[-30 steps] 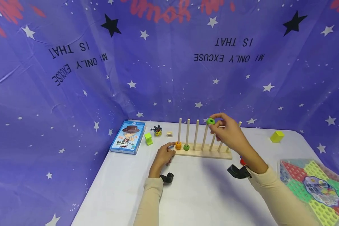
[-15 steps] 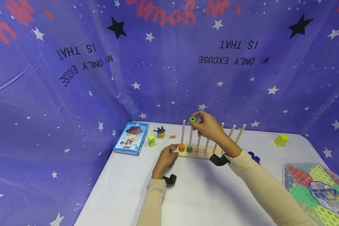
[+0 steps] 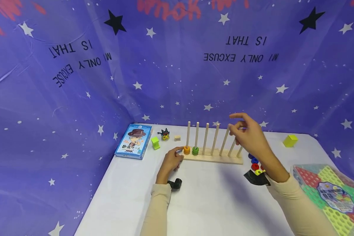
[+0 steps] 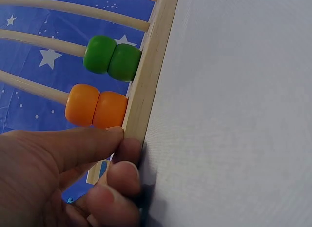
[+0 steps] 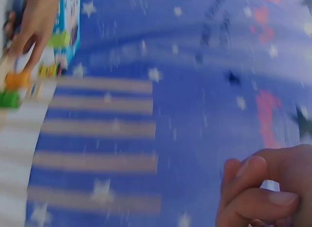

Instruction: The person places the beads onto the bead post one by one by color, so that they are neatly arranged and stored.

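Observation:
A wooden peg rack (image 3: 213, 158) stands on the table, its several upright pegs in a row. Two orange beads (image 3: 186, 150) sit stacked on the leftmost peg, and two green beads (image 3: 195, 150) on the peg beside it. At the rack's left end my left hand (image 3: 171, 161) grips the base between its fingers, close to the orange beads in the left wrist view. My right hand (image 3: 249, 134) hangs in the air in front of the right-hand pegs, fingers loosely bent and holding nothing. It is at the lower right of the blurred right wrist view.
Blue, red and yellow beads (image 3: 255, 166) lie right of the rack, partly behind the right wrist. A blue card box (image 3: 134, 141), a green block (image 3: 155, 143), a small figure (image 3: 165, 134) stand left. A yellow block (image 3: 290, 141) and patterned package (image 3: 330, 196) lie right.
My right hand carried a green bead left to the second peg and let it go; it now rests on the other green bead. The hand has swung back right. The left hand stayed.

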Demonstrator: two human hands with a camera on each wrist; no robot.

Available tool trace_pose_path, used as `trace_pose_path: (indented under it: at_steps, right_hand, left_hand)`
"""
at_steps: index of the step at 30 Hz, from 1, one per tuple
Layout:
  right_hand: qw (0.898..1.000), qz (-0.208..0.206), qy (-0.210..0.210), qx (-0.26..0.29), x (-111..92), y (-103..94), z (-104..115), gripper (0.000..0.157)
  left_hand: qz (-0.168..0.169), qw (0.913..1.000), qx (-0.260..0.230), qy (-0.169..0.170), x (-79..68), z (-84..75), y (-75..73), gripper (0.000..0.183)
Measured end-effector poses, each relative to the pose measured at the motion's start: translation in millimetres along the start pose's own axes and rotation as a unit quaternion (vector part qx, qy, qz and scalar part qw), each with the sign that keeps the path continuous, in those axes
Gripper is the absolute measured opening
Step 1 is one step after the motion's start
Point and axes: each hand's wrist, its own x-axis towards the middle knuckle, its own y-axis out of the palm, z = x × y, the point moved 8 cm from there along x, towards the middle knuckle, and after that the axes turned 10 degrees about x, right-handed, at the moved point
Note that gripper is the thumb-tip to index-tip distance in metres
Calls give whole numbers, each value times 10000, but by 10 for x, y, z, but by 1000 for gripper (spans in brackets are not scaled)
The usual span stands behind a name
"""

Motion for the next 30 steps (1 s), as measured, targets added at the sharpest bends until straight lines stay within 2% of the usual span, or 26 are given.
trace_pose_path:
  at_steps: [3, 7, 9, 12, 15, 18, 22, 26, 30]
  right_hand:
    - [9977, -620, 287, 26, -192, -422, -317, 37]
    - [9895, -1123, 907, -1, -480, -809, -1033, 42]
    - [9843, -1178, 1315, -83, -663, -908, -1448, 45]
    - [9765, -1045, 1870, -231, -956, -966, -1998, 49]
    - [9665, -880, 2399, -222, -1222, -959, -2379, 52]
    - [9604, -617, 2718, -66, -1320, -845, -2579, 57]
    - [9569, -374, 2877, -106, -1340, -719, -2647, 59]
    - [9538, -447, 2965, -169, -1378, -680, -2687, 61]
    - [9523, -680, 2967, -207, -1418, -736, -2659, 64]
  left_hand:
    - [-59, 10000, -33, 54, 17, -10, -35, 45]
    - [-104, 9999, -28, 32, 40, 5, -75, 45]
    - [-84, 10000, -45, -23, 47, 14, -70, 45]
    - [-3, 9999, -135, -108, 45, 24, -22, 45]
    - [66, 9997, -197, -124, 38, 13, 48, 45]
    - [1, 9996, -245, -133, 18, 32, 27, 45]
    - [-58, 9997, -209, -134, 9, 60, 19, 44]
    - [-32, 9998, -166, -103, 14, 56, 43, 44]
    - [17, 9999, -137, -48, 29, 12, 46, 45]
